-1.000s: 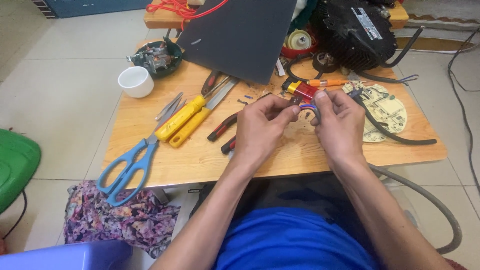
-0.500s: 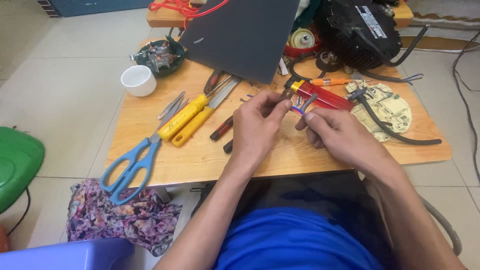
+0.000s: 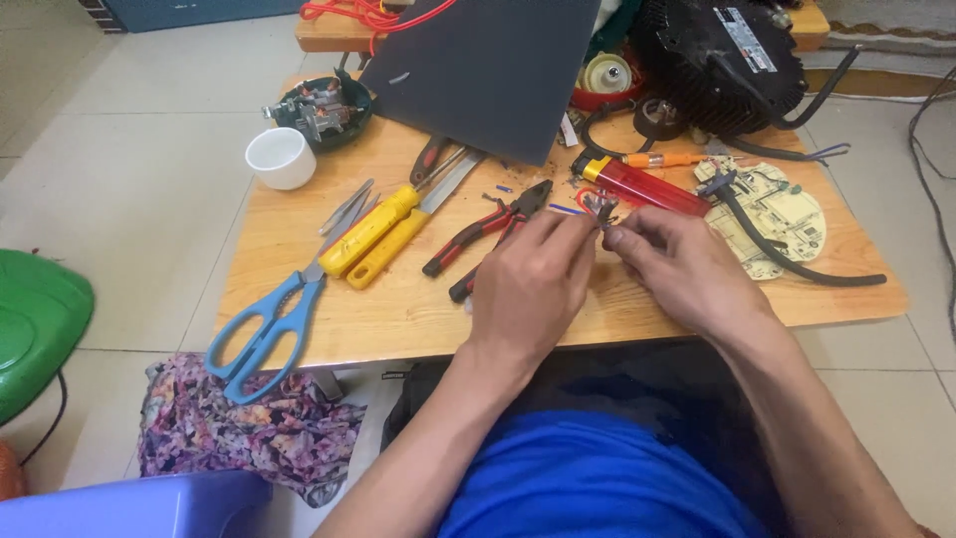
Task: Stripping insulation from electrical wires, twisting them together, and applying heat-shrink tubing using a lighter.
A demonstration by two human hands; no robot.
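Observation:
Over the low wooden table [image 3: 398,309], my left hand [image 3: 533,284] and my right hand [image 3: 687,264] meet fingertip to fingertip on a small bundle of thin wires [image 3: 599,209]. Both hands pinch the wire ends between thumb and forefinger. A red lighter [image 3: 647,186] lies just beyond the fingers. Red-and-black pliers [image 3: 493,227] rest beside my left hand, partly under it. A round circuit board [image 3: 782,214] with a thick black cable [image 3: 797,261] lies to the right of my right hand.
Blue scissors [image 3: 264,329], two yellow-handled tools [image 3: 383,234], tweezers [image 3: 347,206] and a white cup [image 3: 281,157] lie to the left. A dark panel [image 3: 488,70], a black motor housing [image 3: 727,60] and an orange screwdriver [image 3: 667,159] stand at the back. Flowered cloth [image 3: 249,428] and a green stool [image 3: 35,319] are on the floor.
My view has shifted lower and nearer. The hands have moved slightly away from the lighter, which now lies free on the table, and keep working the wire ends.

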